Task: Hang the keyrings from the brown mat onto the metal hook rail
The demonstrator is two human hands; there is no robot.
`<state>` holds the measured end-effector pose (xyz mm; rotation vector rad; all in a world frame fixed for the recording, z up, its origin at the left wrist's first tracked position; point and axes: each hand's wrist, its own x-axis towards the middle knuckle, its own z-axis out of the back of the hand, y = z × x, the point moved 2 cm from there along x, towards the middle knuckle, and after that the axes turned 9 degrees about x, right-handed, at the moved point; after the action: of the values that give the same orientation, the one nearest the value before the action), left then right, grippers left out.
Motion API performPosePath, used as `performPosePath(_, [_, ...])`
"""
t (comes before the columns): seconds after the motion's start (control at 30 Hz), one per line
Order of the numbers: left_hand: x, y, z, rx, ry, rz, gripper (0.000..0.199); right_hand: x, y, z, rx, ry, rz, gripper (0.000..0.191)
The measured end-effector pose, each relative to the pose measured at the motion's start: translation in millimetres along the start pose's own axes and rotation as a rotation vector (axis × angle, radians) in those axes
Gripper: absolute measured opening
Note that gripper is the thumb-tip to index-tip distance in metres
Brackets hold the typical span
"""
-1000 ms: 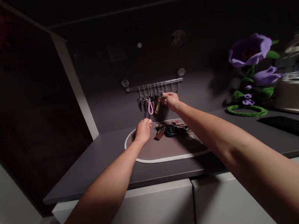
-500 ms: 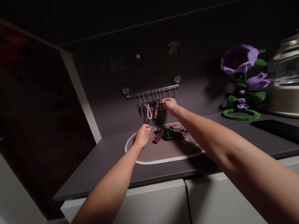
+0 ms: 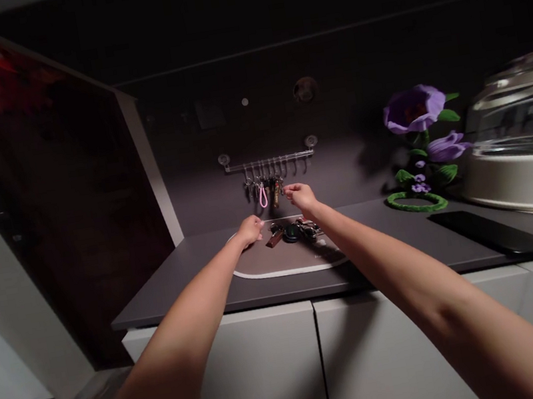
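Note:
A clear hook rail (image 3: pixel 270 160) is fixed to the dark wall, with several keys and fobs hanging from it, among them a pink loop (image 3: pixel 262 195) and a patterned fob (image 3: pixel 276 193). Beside the patterned fob, my right hand (image 3: pixel 299 197) has its fingers pinched together at the hanging keys; what lies between the fingertips is too small to name. My left hand (image 3: pixel 252 229) is low over the left part of a brown mat (image 3: pixel 276 263), its fingers curled. On the mat lie a brown key holder (image 3: pixel 274 236), a dark round fob (image 3: pixel 291 232) and a bunch of keys (image 3: pixel 310 230).
Purple felt flowers (image 3: pixel 415 110) with a green ring base (image 3: pixel 417 202) stand on the right of the counter (image 3: pixel 177 274). Behind a flat black object (image 3: pixel 494 232) sits a large cream appliance (image 3: pixel 521 179). A dark door (image 3: pixel 70 210) is at left.
The camera view has shifted slightly. My right hand has moved a little down from the rail, still beside the hanging keys. My left hand stays over the mat's left side.

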<state>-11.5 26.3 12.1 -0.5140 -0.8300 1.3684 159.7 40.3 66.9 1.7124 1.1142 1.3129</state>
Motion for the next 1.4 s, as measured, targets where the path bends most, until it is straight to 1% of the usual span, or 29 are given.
performPosePath(0.07, [0.9,-3.3,-1.1,-0.009,-0.014,0.059,0.008,-9.9,-3.2,-1.2,-0.038,0.005,0.013,0.008])
performPosePath(0.13, [2.0,-5.7,-3.6,0.013,-0.032,0.076,0.008,-17.6,-8.7,-1.2,-0.069,0.038,0.034,0.008])
performPosePath(0.17, [2.7,-6.6,-5.1,0.038,-0.046,0.059,0.008,-20.6,-12.1,-0.3,-0.09,0.056,0.049,0.008])
performPosePath(0.23, [4.1,-7.6,-8.4,0.106,-0.087,-0.017,0.009,-24.7,-19.0,3.8,-0.177,0.092,0.092,0.008])
performPosePath(0.33, [6.3,-6.2,-13.6,0.228,-0.152,-0.168,0.009,-28.2,-25.9,12.2,-0.43,0.16,0.175,0.013])
performPosePath(0.43, [8.6,-2.1,-18.2,0.352,-0.186,-0.268,0.014,-30.3,-26.0,17.3,-0.687,0.227,0.239,0.018])
performPosePath(0.5, [9.9,0.2,-20.6,0.408,-0.185,-0.298,0.017,-31.1,-24.1,17.5,-0.802,0.263,0.261,0.018])
performPosePath(0.6, [11.1,1.3,-22.9,0.452,-0.158,-0.321,0.018,-31.0,-22.7,14.6,-0.91,0.308,0.288,0.017])
performPosePath(0.73, [11.6,0.9,-23.2,0.462,-0.147,-0.32,0.016,-30.2,-25.0,11.0,-0.994,0.346,0.332,0.018])
performPosePath(0.83, [11.5,0.5,-22.2,0.446,-0.149,-0.338,0.015,-31.2,-26.4,9.4,-1.025,0.366,0.339,0.018])
performPosePath(0.97, [8.6,-3.2,-17.8,0.374,-0.17,-0.347,0.014,-33.4,-25.9,6.7,-1.066,0.406,0.353,0.018])
performPosePath(1.07, [4.0,-8.4,-12.6,0.258,-0.181,-0.338,0.013,-33.7,-24.8,4.8,-1.098,0.429,0.377,0.018])
performPosePath(1.17, [1.8,-10.7,-9.0,0.079,-0.157,-0.287,0.011,-33.6,-23.4,3.4,-1.12,0.44,0.402,0.019])
performPosePath(1.4, [4.4,-12.6,-3.7,-0.387,-0.079,-0.181,0.008,-36.4,-20.5,1.1,-1.134,0.445,0.41,0.021])
